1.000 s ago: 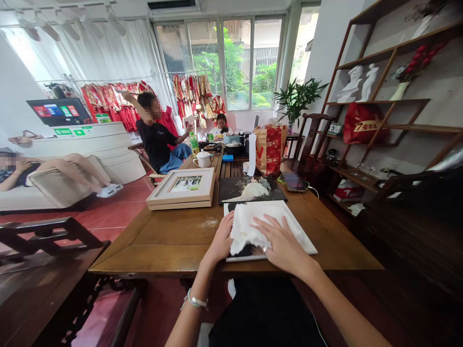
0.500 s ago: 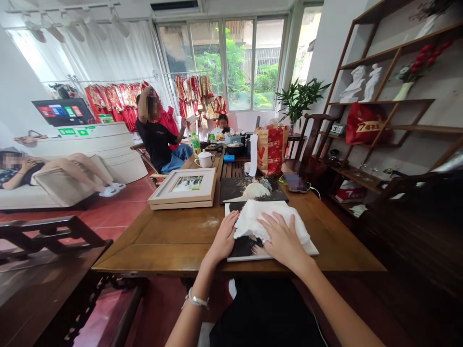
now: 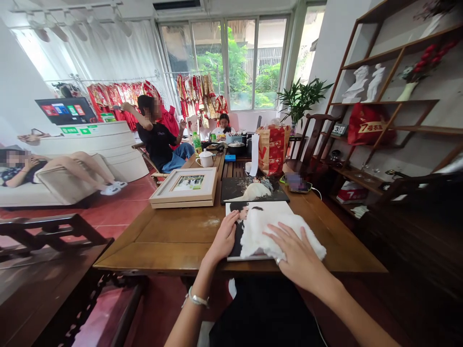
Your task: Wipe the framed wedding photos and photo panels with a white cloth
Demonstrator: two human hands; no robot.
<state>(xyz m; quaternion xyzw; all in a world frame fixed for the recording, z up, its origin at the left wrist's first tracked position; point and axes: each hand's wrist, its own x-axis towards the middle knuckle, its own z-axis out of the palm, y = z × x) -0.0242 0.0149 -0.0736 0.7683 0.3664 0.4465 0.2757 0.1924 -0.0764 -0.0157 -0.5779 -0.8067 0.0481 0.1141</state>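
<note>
the right hand (image 3: 298,251) lies spread, unclenched, on a white cloth (image 3: 259,234); beneath both is a photo panel (image 3: 243,211), reaching leftward to the left hand (image 3: 224,236), resting flat, fingers extended, at its edge.

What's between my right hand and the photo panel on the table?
A white cloth, as the head view shows: the right hand lies spread on top of it, and the cloth covers much of the photo panel.
</note>
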